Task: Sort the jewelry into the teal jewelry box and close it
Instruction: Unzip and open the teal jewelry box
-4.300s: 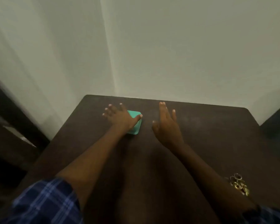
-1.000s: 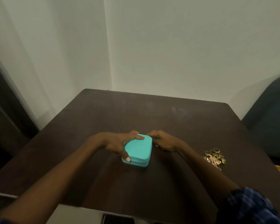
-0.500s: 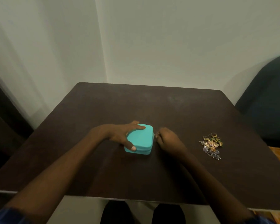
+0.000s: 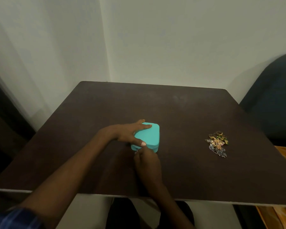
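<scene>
Head view: your left hand [image 4: 127,135] lies over the closed teal jewelry box [image 4: 149,138] at frame centre, fingers [image 4: 143,127] spread across the lid, thumb on its near edge. Your right hand [image 4: 147,161] sits just below the box, fingers curled, pinching the small zipper pull [image 4: 136,151] at the near left corner. The jewelry pile [image 4: 217,142] rests on the dark surface [image 4: 180,113], well apart at right.
</scene>
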{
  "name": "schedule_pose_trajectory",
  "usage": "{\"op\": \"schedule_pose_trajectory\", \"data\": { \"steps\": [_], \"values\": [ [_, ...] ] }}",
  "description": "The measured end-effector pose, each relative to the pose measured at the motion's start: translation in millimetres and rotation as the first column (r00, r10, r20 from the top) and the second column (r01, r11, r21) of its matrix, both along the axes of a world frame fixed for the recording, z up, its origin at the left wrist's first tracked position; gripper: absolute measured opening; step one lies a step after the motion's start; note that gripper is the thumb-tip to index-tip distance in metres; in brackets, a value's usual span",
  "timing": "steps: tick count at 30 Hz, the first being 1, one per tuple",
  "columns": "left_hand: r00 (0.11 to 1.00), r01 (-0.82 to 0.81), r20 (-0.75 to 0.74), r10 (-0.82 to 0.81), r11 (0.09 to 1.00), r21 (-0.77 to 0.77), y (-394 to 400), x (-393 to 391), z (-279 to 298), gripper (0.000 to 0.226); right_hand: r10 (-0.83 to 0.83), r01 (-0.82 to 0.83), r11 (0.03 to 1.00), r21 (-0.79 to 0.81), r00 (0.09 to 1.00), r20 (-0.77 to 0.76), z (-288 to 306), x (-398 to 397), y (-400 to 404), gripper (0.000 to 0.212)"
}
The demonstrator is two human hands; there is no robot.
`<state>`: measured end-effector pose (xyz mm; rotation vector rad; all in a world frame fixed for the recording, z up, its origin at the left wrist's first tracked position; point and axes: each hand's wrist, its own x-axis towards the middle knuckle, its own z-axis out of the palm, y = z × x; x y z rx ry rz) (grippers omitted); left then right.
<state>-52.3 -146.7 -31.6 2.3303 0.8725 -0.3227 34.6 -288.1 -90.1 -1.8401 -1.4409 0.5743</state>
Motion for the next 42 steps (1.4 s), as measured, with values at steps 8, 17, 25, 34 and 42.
{"op": "schedule_pose_trajectory", "data": {
  "steps": [8, 17, 25, 34, 42],
  "values": [
    [0.888, -0.313, 0.337, 0.314, 0.948, -0.058, -33.3, -12.0, -19.8, 0.120, -0.004, -0.050, 0.965, 0.256, 0.978, 0.207, 26.8, 72.8, 18.2, 0.056],
    [0.817, -0.554, 0.428, 0.386, 0.733, 0.396, -69.6, -10.4, -41.9, 0.061, 0.422, -0.367, 0.898, -0.241, 0.874, 0.242, 14.5, 85.7, 48.3, 0.098],
    [0.889, -0.416, 0.096, 0.447, 0.704, 0.575, -78.4, -10.1, -34.0, 0.036, 0.425, -0.377, 0.901, -0.214, 0.865, 0.266, 13.0, 89.8, 47.5, 0.084],
    [0.945, -0.280, 0.053, 0.322, 0.718, 0.637, -71.4, -31.0, -29.3, 0.025, 0.436, -0.372, 0.892, -0.257, 0.858, 0.273, 17.8, 90.0, 45.7, 0.082],
    [0.920, -0.345, 0.097, 0.381, 0.665, 0.662, -20.1, -4.6, -30.3, 0.020, 0.428, -0.370, 0.899, -0.235, 0.856, 0.289, 18.6, 90.4, 43.3, 0.081]
  ]
}}
